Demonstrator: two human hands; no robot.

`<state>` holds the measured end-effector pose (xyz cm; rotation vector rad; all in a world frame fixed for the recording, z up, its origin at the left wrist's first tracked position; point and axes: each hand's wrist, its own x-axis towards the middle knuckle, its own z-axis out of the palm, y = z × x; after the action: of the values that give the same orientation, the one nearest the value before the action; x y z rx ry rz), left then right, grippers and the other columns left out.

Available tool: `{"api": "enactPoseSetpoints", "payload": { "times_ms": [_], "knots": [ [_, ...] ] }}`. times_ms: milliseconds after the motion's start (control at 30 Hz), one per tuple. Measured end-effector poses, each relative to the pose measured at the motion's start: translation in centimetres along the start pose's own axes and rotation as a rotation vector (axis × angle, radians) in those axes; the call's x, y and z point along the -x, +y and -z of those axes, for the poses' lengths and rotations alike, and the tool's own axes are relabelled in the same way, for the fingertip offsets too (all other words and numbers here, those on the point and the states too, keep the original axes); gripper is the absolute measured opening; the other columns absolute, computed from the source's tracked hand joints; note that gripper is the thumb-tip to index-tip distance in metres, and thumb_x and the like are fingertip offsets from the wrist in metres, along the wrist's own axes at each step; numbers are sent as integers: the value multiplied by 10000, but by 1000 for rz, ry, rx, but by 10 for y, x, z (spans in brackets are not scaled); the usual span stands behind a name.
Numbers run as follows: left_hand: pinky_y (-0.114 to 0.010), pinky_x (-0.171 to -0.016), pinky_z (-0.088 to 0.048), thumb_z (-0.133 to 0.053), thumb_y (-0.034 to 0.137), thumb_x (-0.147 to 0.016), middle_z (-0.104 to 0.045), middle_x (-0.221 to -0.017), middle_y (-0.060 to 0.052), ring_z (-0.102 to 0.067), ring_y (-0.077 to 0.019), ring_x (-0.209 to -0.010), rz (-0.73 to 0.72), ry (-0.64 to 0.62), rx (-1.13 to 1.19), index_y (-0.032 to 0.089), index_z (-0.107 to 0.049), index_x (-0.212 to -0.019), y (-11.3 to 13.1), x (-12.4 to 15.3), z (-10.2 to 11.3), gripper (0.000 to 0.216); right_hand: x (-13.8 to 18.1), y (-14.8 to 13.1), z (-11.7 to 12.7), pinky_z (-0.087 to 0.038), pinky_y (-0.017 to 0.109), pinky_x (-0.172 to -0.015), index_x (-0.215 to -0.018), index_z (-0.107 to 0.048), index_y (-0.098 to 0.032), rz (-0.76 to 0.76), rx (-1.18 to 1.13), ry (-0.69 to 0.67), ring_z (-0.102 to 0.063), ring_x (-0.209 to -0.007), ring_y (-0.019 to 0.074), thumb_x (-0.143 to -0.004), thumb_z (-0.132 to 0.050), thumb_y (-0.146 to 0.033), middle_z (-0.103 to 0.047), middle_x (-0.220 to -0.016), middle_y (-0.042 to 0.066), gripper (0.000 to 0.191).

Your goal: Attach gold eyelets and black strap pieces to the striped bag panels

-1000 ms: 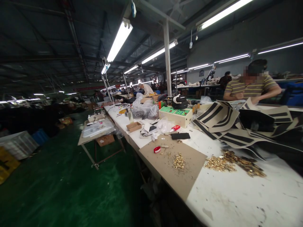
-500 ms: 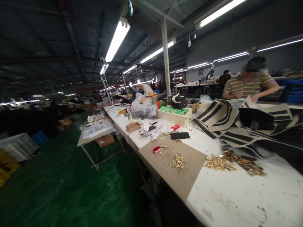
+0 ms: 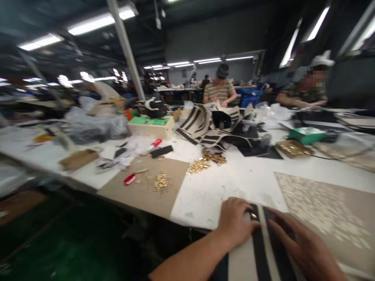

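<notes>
From my remote view I have the striped panel (image 3: 258,244), black bands on beige, at the near right, by the near edge of the white table (image 3: 231,183). The left hand (image 3: 236,220) rests on its far end with fingers curled and thumb bent in beside a small shiny piece (image 3: 253,215); I cannot tell whether it pinches that piece or only presses on the panel. The right hand (image 3: 304,242) touches the panel's right side, fingers stretched forward and blurred, so I cannot tell whether it grips.

To the right I see pale slips (image 3: 325,214) scattered over a brown sheet (image 3: 359,199). Left of the panel and farther off lies a heap of gold fittings (image 3: 199,166); farther left, a brown board (image 3: 117,191) bears a smaller gold pile (image 3: 161,181) and a red roll (image 3: 129,179). Beyond are more striped pieces (image 3: 195,121), a green-topped machine (image 3: 164,130) and, far right, a green box (image 3: 307,135). Two co-workers sit across the table, one in a striped shirt (image 3: 211,91).
</notes>
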<state>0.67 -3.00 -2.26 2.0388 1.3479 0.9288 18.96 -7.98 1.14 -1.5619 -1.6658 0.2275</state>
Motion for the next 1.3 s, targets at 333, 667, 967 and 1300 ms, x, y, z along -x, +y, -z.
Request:
{"api": "enactPoseSetpoints", "payload": {
  "times_ms": [333, 667, 967, 1300],
  "knots": [
    [-481, -1024, -447, -893, 265, -742, -741, -1204, -16, -618, -288, -1179, -96, -65, 11, 270, -733, -1006, -6, -17, 5, 308, 88, 67, 95, -554, 505, -845, -1222, -647, -153, -883, 88, 496, -724, -961, 409, -728, -755, -710, -746, -1055, 163, 752],
    [-474, -1000, -449, -915, 269, -722, -730, -1212, 6, -612, -273, -1182, -90, -70, 21, 270, -749, -1008, -8, -17, 5, 331, 46, 87, 94, -492, 589, -875, -839, -655, -220, -1025, 328, 250, -651, -952, 489, -748, -621, -771, -652, -746, 143, 560],
    [-467, -1013, -437, -932, 273, -713, -722, -1223, 7, -602, -273, -1198, -83, -48, 54, 270, -741, -1007, -8, -18, 3, 351, -49, -23, 13, -528, 320, -639, -988, -595, -249, -309, -942, 204, -567, -603, 144, -834, -788, -477, -578, -728, -43, 336],
    [-486, -1021, -426, -930, 312, -726, -712, -1236, -3, -589, -286, -1216, -71, -79, 73, 276, -723, -1037, -8, -18, 4, 375, -69, -30, -39, -442, 299, -517, -810, -586, -201, -106, -958, 100, -546, -548, 144, -925, -746, -310, -566, -661, -22, 225]
  ]
}}
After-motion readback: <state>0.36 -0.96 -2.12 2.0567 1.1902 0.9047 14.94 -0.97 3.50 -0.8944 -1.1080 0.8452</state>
